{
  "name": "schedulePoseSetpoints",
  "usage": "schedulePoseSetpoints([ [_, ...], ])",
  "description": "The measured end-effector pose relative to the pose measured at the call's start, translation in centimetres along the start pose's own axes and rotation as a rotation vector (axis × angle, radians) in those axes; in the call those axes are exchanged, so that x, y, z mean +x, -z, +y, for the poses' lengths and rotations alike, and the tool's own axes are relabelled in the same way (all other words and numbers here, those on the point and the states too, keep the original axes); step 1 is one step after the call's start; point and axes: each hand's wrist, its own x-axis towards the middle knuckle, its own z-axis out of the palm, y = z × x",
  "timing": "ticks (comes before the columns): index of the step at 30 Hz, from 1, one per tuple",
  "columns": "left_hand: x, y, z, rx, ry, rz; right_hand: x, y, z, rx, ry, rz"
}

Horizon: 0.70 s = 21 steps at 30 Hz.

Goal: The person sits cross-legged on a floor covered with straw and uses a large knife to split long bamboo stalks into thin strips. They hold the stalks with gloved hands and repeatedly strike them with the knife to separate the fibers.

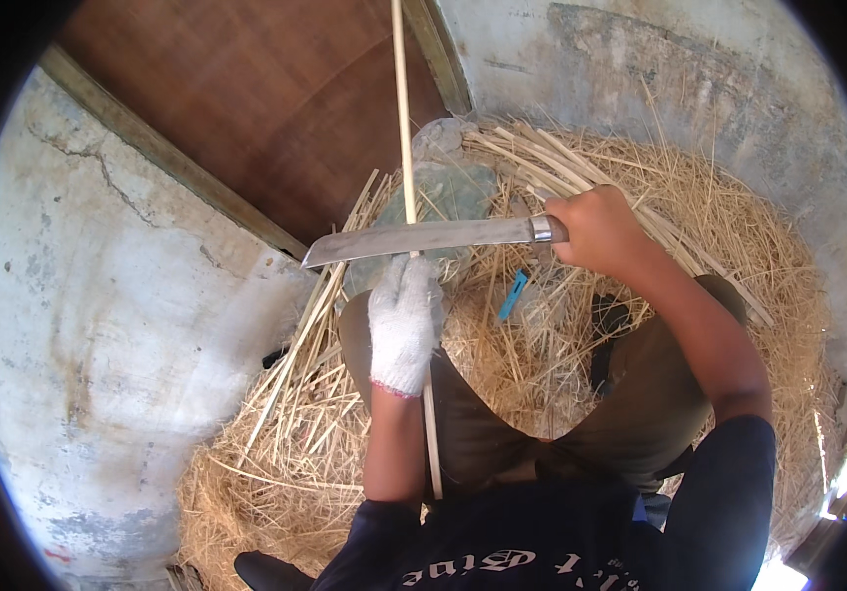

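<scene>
Left hand (pixel 404 320): white knit glove, fingers wrapped tight around a long pale bamboo strip (pixel 405 128), steadying it over the left knee.
Right hand (pixel 596 229): bare, fist clamped on the handle of a long knife (pixel 423 238).
Blade: lies crosswise, edge touching the strip just above the gloved fingers.
Strip: runs from the lap up past the top edge of the view.
Floor: concrete floor (pixel 98 325), shavings pile (pixel 739 295) heaped around the legs; split slats (pixel 542 163) beyond the knees.
Technique: judged best to keep the blade angle shallow, push away from the glove, and shave thin.

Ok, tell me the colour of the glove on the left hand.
White, with a thin red cuff edge; the glove grips the long cane strip. Head view.
</scene>
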Motion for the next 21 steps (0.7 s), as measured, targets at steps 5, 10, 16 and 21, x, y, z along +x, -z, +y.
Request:
schedulePoseSetpoints([
  [5, -0.5, 0.0, 1.1, -0.084, 0.053, 0.041, 0.8, 0.1, 0.8, -0.038, -0.147, -0.039],
  [10, -0.8, 0.4, 1.3, -0.035, 0.071, -0.010, 0.7, 0.7, 3.0, -0.025, -0.249, 0.010],
  [16, -0.6, -0.2, 0.0, 0.213, -0.063, 0.104, 0.2, 0.2, 2.5, -0.005, -0.198, -0.119],
  [21, -0.8, -0.3, 0.6, 0.098, -0.030, 0.103, 0.0, -0.7, 0.8, -0.025, -0.112, -0.084],
])
